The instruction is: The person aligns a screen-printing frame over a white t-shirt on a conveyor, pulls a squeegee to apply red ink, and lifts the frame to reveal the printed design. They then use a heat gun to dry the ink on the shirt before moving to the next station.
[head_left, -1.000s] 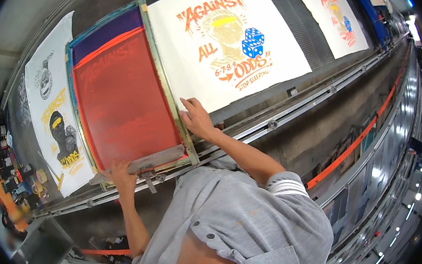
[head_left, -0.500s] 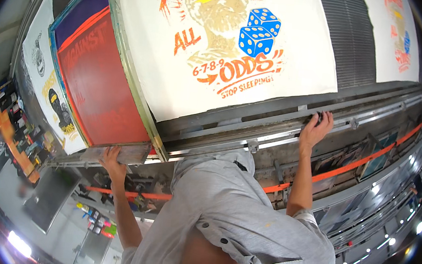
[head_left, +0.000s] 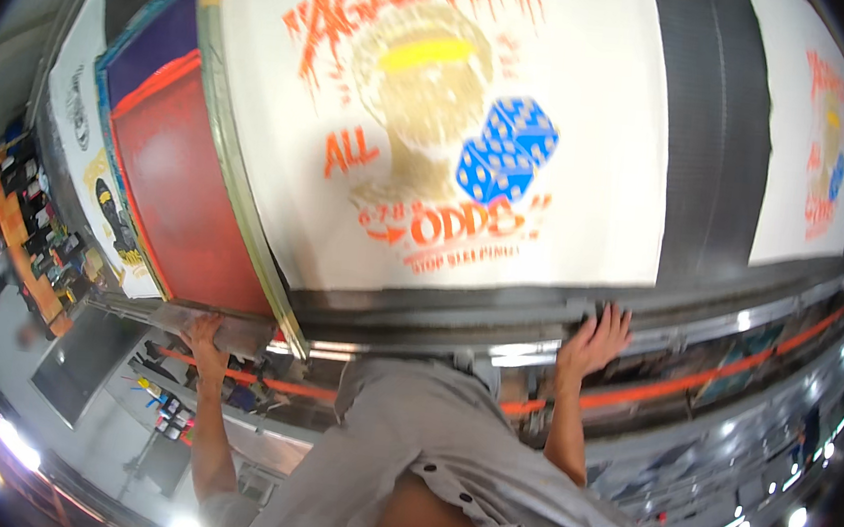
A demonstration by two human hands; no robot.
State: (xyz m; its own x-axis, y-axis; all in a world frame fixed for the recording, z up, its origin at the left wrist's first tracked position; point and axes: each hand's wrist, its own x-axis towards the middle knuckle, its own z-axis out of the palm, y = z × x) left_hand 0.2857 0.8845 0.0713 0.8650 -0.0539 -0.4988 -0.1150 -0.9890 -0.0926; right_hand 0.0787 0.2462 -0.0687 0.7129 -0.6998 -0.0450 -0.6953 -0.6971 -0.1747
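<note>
A screen-printing frame (head_left: 240, 182) with a red-inked mesh (head_left: 181, 207) stands at the left. At its near end, my left hand (head_left: 203, 335) is closed over the edge of a worn board (head_left: 260, 332); its thumb is hidden. To the right of the frame lies a white fabric sheet (head_left: 589, 193) printed with orange lettering, a tan head with a yellow band, and blue dice. Below that sheet's near right corner, my right hand (head_left: 596, 344) rests on the metal table rail (head_left: 739, 316), fingers extended and apart. A small dark piece beside its fingers is too blurred to name.
Another printed sheet (head_left: 814, 147) lies at the far right, past a dark strip of table (head_left: 707, 128). More printed fabric (head_left: 98, 175) shows left of the frame. An orange bar (head_left: 797, 341) runs below the table edge. A cluttered orange shelf (head_left: 25, 274) stands far left.
The view has shifted, so the table and prints sit lower in it. Both hands stay at the table's near edge; the fingers of my right hand look more spread. The current picture is blurrier.
</note>
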